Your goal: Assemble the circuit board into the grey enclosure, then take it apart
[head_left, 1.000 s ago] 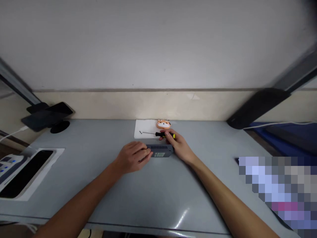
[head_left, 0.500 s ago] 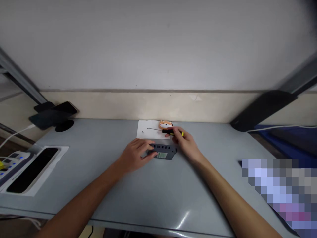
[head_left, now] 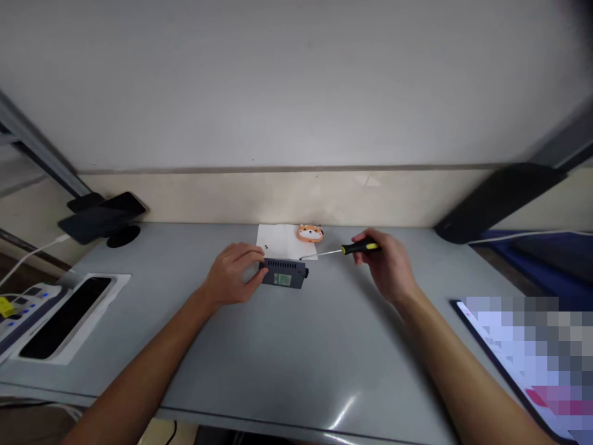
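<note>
— Where is the dark box (head_left: 294, 275)?
— Toward the middle of the table's (head_left: 287, 352) far edge, its left end pinched between your left hand's (head_left: 233, 275) thumb and fingers.
— And your right hand (head_left: 388, 266)?
— You have it wrapped round the screwdriver (head_left: 356, 247) handle, tip pointing left, near the box's right end; whether they touch, I cannot tell.
— Behind?
— White paper (head_left: 283, 238), at the far edge.

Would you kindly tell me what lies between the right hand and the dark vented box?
In the head view, the screwdriver in the right hand points across toward the vented box, with grey tabletop showing there too.
</note>
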`<state>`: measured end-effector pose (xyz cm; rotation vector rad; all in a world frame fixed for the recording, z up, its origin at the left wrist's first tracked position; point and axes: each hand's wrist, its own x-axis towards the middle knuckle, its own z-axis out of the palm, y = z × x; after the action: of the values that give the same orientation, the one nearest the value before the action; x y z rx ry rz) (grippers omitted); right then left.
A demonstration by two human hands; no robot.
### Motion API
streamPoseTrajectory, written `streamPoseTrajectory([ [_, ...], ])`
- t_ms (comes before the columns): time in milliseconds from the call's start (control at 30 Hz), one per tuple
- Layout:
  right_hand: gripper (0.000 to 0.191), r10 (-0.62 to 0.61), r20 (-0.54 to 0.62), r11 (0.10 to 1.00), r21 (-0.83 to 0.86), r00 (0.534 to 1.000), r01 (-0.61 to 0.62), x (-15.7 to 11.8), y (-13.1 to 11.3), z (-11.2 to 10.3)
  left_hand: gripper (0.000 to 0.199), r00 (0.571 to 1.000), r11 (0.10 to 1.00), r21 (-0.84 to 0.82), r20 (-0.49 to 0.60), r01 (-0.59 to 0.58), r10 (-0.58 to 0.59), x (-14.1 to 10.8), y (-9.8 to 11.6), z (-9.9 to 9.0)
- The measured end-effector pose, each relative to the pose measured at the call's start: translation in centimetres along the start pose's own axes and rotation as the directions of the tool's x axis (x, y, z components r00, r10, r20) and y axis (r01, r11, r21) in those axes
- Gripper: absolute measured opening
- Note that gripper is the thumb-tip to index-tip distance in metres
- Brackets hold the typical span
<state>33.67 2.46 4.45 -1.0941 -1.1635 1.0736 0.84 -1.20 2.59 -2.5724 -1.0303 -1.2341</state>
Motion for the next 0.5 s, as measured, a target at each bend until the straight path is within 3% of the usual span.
streamPoseTrajectory([
  [167, 0.033, 0.035, 0.061, 0.996, -0.09, 0.998, -0.029, -0.4, 0.1, 0.5, 0.016, 0.989, 0.998, 0.033, -0.138, 0.061, -0.056, 0.3, 3.1, 1.7],
  [300, 0.033, 0.052, 0.052, 0.994, -0.101, 0.997, -0.047, -0.3, 0.4, 0.6, 0.025, 0.993, 0.993, 0.083, -0.092, 0.087, -0.08, 0.3, 5.1, 3.3],
  [500, 0.034, 0.067, 0.049, 0.993, -0.098, 0.997, -0.062, -0.2, 0.6, 0.5, 0.026, 0.995, 0.986, 0.138, -0.055, 0.092, -0.086, 0.0, 4.8, 3.7],
])
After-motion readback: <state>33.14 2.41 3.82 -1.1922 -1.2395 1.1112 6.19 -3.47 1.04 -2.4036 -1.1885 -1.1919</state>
